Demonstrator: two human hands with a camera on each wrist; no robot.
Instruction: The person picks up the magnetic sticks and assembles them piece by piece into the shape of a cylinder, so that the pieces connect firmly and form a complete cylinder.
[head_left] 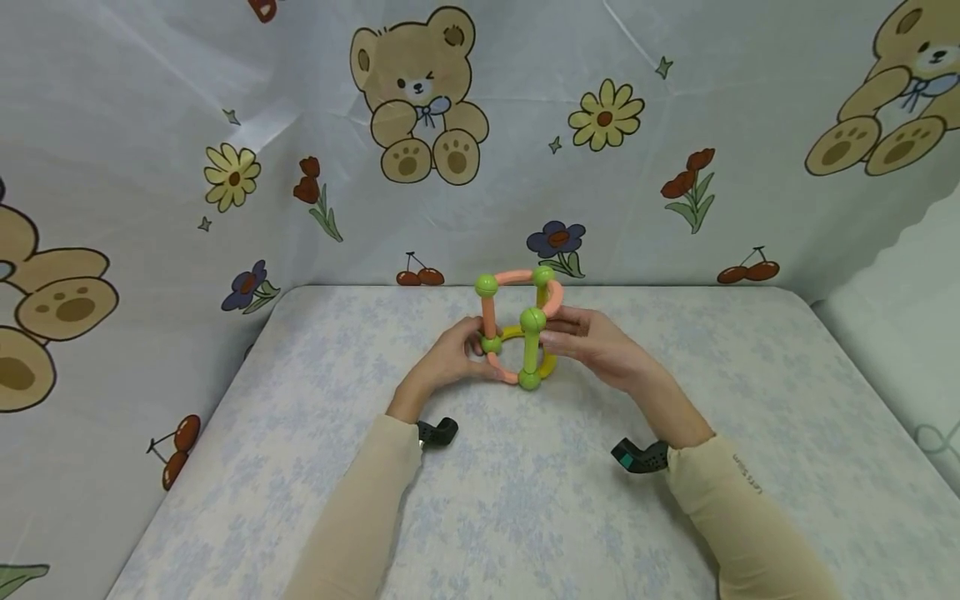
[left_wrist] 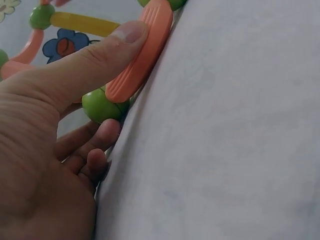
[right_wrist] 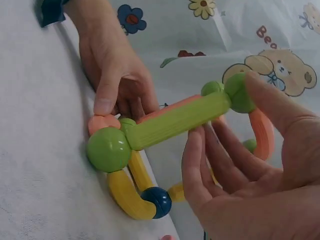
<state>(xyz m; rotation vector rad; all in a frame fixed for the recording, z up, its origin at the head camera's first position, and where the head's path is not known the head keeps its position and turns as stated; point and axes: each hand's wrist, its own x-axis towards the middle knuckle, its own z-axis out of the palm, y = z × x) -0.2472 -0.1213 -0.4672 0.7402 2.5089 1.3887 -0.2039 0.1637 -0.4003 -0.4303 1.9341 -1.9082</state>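
A box-like frame of magnetic building sticks and balls stands on the table, with green balls at its corners. An upright green stick is at its near side, and an orange upright stick at its left. My left hand holds the lower left corner, the thumb on a curved orange stick and fingers by a green ball. With thumb on an upper green ball and fingertips against the green stick, my right hand grips the near upright. Low down, the right wrist view shows a dark blue ball joining yellow sticks.
The table has a pale blue-patterned cover. Behind it hangs a white sheet printed with bears, flowers and cherries. A dark wrist device sits on the left wrist and another device on the right.
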